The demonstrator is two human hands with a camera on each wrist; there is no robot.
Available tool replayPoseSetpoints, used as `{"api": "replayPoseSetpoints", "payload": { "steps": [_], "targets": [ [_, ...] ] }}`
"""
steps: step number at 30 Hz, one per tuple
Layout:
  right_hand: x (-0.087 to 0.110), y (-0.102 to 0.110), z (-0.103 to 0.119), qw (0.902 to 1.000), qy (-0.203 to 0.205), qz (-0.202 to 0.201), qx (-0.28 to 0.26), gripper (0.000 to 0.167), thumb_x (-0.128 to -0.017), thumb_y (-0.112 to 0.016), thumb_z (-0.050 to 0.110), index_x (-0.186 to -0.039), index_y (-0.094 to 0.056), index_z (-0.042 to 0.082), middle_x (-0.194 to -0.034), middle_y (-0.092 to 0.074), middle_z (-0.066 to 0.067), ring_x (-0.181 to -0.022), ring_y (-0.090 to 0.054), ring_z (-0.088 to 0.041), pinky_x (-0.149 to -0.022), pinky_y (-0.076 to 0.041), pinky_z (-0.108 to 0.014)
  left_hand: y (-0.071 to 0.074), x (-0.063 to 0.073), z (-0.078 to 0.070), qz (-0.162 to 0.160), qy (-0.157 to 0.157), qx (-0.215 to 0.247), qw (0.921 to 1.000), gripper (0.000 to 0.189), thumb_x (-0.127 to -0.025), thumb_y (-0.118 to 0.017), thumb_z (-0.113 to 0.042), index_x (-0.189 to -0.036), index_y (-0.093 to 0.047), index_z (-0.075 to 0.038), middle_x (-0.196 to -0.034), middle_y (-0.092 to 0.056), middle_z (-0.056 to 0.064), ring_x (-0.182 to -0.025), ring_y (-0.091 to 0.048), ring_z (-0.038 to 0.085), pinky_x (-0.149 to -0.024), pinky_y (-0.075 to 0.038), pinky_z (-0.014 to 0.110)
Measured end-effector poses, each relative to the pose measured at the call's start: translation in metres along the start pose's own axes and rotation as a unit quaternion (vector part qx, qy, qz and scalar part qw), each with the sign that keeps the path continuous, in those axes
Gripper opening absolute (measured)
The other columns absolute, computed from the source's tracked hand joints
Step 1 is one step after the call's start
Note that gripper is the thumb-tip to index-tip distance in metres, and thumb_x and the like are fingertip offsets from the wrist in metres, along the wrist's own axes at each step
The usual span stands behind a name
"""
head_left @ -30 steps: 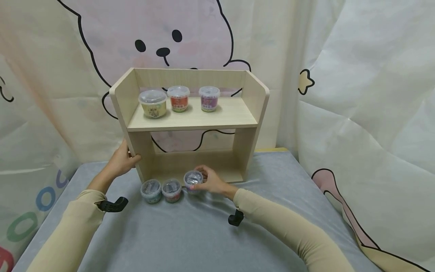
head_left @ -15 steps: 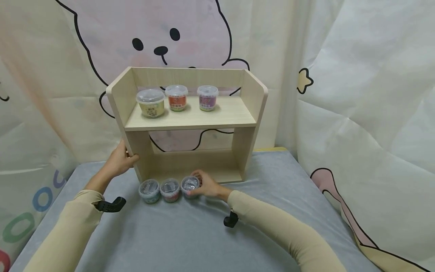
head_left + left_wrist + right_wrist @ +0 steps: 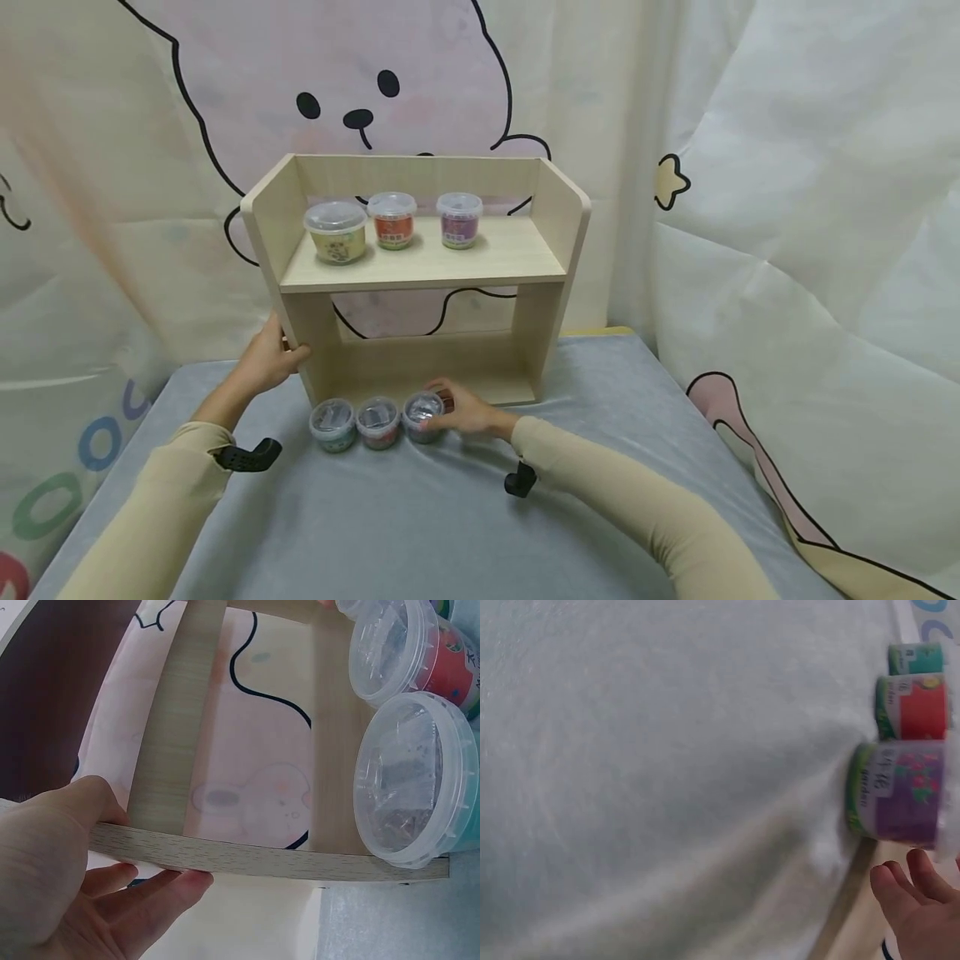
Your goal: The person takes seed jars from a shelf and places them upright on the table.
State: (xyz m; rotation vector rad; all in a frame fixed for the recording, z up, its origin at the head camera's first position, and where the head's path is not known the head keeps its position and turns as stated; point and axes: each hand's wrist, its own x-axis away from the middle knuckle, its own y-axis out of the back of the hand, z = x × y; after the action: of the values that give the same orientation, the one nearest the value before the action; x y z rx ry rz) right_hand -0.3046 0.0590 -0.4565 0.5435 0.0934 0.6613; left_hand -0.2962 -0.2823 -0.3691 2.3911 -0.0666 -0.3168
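Observation:
My left hand (image 3: 266, 358) grips the left side panel (image 3: 270, 855) of a pale two-tier wooden shelf (image 3: 420, 283), thumb on one face and fingers on the other. In front of the shelf, three small plastic tubs with clear lids stand upright in a row on the cloth. The teal tub (image 3: 332, 427) is leftmost, the red tub (image 3: 378, 422) is in the middle, and the purple tub (image 3: 907, 791) is at the right end. My right hand (image 3: 471, 412) holds the purple tub from its right side, thumb at the front of the rim. Its other fingertips show beside the lid in the right wrist view.
On the upper board stand a wide yellow tub (image 3: 336, 233), an orange-red tub (image 3: 392, 221) and another purple tub (image 3: 459, 221). A grey-blue cloth (image 3: 390, 533) covers the table. Printed curtains (image 3: 795, 208) hang behind and at the sides.
The purple tub in my right hand has moved left and down, closing the gap to the red tub. My left hand stays on the shelf's side panel.

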Motion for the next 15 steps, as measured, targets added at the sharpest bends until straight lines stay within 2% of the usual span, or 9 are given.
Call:
{"api": "replayPoseSetpoints", "payload": {
  "steps": [5, 10, 15],
  "targets": [
    [0.003, 0.011, 0.012, 0.9999, 0.007, 0.008, 0.002, 0.061, -0.098, -0.066, 0.018, -0.150, -0.038, 0.002, -0.148, -0.047, -0.026, -0.136, -0.050, -0.042, -0.114, -0.044, -0.051, 0.000, 0.000, 0.001, -0.005, -0.003, 0.003, 1.0000, 0.070, -0.094, -0.053, -0.004, -0.153, -0.016, 0.000, -0.144, -0.040, 0.040, -0.117, -0.057, 0.060, -0.069, -0.061, 0.041],
    [0.010, 0.020, 0.022, 0.9998, 0.009, 0.017, 0.006, 0.058, -0.099, -0.064, 0.019, -0.150, -0.041, 0.005, -0.152, -0.044, -0.024, -0.139, -0.048, -0.040, -0.116, -0.041, -0.050, -0.001, 0.000, 0.001, -0.011, -0.004, 0.003, 0.9999, 0.069, -0.093, -0.053, -0.003, -0.152, -0.018, 0.000, -0.142, -0.042, 0.040, -0.116, -0.058, 0.059, -0.067, -0.060, 0.039],
    [0.022, 0.026, 0.033, 0.9990, 0.035, 0.024, 0.014, 0.057, -0.098, -0.063, 0.016, -0.148, -0.041, 0.000, -0.151, -0.045, -0.026, -0.139, -0.047, -0.042, -0.117, -0.040, -0.051, -0.003, 0.001, 0.002, -0.011, -0.004, 0.003, 0.9999, 0.069, -0.093, -0.054, -0.003, -0.152, -0.018, 0.000, -0.143, -0.042, 0.040, -0.116, -0.058, 0.060, -0.067, -0.061, 0.039]
  ]
}}
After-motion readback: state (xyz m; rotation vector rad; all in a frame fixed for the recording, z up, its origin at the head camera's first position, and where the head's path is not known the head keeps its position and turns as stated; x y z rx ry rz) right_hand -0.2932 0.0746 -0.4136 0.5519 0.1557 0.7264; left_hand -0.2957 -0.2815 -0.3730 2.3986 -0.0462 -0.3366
